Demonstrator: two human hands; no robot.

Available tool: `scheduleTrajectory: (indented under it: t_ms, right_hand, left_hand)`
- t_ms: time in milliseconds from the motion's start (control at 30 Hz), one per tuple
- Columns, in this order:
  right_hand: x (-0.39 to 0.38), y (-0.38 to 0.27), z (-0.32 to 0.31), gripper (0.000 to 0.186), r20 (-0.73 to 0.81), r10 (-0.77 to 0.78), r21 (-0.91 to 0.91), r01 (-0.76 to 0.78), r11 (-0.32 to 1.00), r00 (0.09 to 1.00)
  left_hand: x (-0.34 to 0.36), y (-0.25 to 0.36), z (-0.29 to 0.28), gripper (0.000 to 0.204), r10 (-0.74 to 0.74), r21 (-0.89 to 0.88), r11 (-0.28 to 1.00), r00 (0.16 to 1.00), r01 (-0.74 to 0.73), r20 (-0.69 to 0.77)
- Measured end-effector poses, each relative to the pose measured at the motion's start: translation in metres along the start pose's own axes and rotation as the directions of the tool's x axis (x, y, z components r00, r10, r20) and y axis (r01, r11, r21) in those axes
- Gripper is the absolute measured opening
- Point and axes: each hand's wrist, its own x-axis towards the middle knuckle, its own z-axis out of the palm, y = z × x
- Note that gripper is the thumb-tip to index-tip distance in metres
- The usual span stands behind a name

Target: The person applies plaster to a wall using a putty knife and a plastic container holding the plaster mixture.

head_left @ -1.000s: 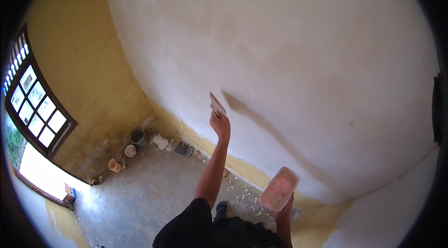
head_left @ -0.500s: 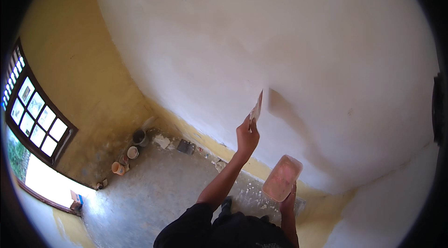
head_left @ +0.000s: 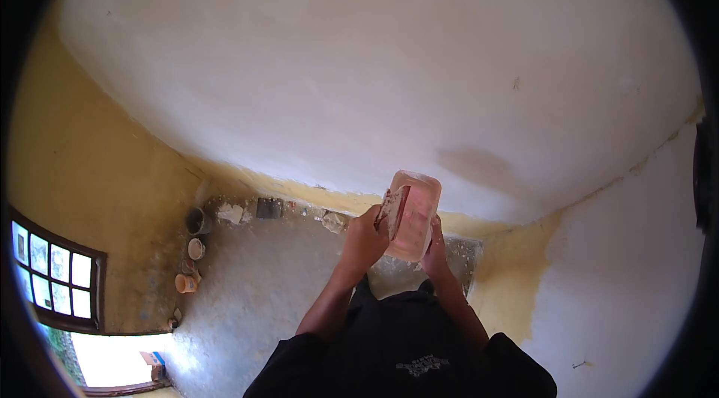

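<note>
My left hand is closed around a putty knife whose broad blade is smeared with whitish paste. The blade stands over the left side of a pink, see-through plastic tub, overlapping its opening; whether it touches the inside, I cannot tell. My right hand grips the tub from its right side, fingers partly hidden behind it. Beyond both hands rises a wall coated white, with a bare yellow strip along its foot.
Along the left wall's foot stand a dark bucket, a white pail and an orange tub. White scraps and a dark grey slab lie by the far wall. A window and a bright doorway are at left.
My left hand has come down from the white wall, bringing the putty knife to the tub. My right hand has raised the tub a little, leftward. The view has shifted to the right.
</note>
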Motion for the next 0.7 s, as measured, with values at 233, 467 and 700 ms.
scheduleTrajectory:
  t_ms: [233, 467, 700]
  right_hand:
    - [0.002, 0.012, -0.007, 0.049, 0.048, 0.012, 0.114, -0.018, 0.993, 0.999]
    - [0.003, 0.023, -0.011, 0.050, -0.003, 0.007, 0.095, -0.007, 0.995, 1.000]
    - [0.002, 0.012, -0.021, 0.052, 0.000, -0.031, -0.043, 0.031, 0.999, 1.000]
  left_hand:
    - [-0.004, -0.007, 0.038, 0.030, -0.050, 0.073, 0.996, 0.998, 0.047, 0.040]
    - [-0.003, -0.010, 0.062, 0.021, 0.126, -0.038, 0.990, 0.982, -0.133, -0.141]
    - [0.012, -0.016, 0.043, 0.019, -0.158, -0.245, 0.951, 0.979, 0.186, 0.130]
